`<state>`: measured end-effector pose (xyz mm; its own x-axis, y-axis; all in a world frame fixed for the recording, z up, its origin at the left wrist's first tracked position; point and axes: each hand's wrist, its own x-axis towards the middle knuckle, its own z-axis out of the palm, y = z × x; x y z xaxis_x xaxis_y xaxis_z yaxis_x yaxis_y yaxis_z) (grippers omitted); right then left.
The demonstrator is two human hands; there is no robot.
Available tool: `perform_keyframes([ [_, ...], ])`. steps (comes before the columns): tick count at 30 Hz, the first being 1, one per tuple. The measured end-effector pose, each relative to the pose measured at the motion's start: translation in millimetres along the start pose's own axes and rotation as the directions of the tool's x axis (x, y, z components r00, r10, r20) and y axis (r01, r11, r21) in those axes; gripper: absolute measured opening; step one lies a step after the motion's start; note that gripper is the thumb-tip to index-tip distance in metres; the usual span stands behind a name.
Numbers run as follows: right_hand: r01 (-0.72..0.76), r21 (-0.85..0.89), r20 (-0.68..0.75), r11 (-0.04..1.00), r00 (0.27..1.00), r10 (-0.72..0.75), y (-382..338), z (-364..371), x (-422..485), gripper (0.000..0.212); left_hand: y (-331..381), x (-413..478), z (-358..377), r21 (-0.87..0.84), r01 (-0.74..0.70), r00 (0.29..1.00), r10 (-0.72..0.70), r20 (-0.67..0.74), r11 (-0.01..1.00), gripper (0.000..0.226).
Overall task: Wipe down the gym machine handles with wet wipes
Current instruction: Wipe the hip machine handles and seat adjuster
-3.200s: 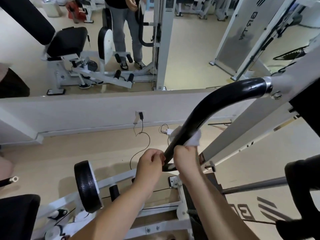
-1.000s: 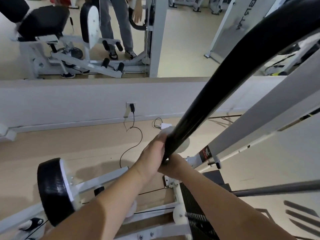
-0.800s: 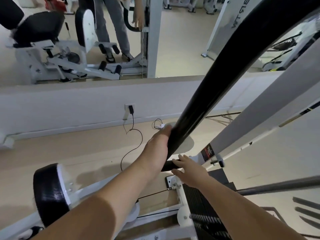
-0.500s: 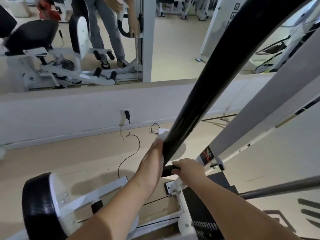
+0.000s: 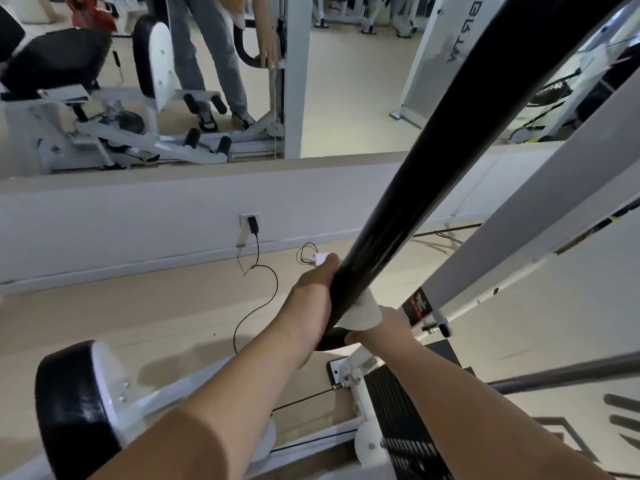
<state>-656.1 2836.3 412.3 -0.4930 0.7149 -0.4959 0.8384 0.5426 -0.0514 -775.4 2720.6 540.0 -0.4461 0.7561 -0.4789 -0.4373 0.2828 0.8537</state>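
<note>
A long black machine handle (image 5: 433,168) runs from the upper right down to its end near the centre of the head view. My left hand (image 5: 311,299) grips the handle's lower part from the left side, fingers wrapped behind it. My right hand (image 5: 384,327) sits just right of the handle's end and pinches a white wet wipe (image 5: 362,311), which lies against the right side of the handle. Most of the right hand's fingers are hidden behind the wipe and the handle.
A white frame beam (image 5: 519,237) slants beside the handle on the right. The black weight stack (image 5: 398,417) is below my right forearm and a black roller pad (image 5: 69,410) at lower left. A cable (image 5: 256,306) runs from the wall socket (image 5: 251,221) across the floor. A mirror (image 5: 329,81) fills the wall above.
My right hand has moved from under the handle's end up to its right side, and the white wipe now shows against the handle. My left hand kept its grip.
</note>
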Motion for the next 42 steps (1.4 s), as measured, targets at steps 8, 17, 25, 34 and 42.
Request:
perform_keyframes([
  [8,0.112,-0.116,-0.050,0.987,0.992,-0.119,1,1,-2,0.028,52,-28,15,-0.065,-0.323,0.916,0.330,0.229,0.944,0.058],
  [17,0.027,-0.072,-0.050,0.997,0.998,-0.031,1,0,-3,0.034,-36,13,-24,0.067,-0.086,0.992,0.079,0.102,0.994,0.031],
  [25,0.031,-0.011,-0.022,0.999,0.999,-0.031,-4,-2,-5,0.026,42,-32,11,-0.128,-0.378,0.894,0.398,0.207,0.917,0.051],
  [34,0.010,-0.042,0.027,0.999,1.000,-0.009,-8,-11,-6,0.021,47,-43,18,-0.074,-0.210,0.972,0.217,0.092,0.975,0.049],
  [42,0.009,-0.075,0.034,0.997,0.999,-0.006,-11,-11,-9,0.027,18,-34,5,-0.031,-0.178,0.980,0.180,0.087,0.984,0.053],
])
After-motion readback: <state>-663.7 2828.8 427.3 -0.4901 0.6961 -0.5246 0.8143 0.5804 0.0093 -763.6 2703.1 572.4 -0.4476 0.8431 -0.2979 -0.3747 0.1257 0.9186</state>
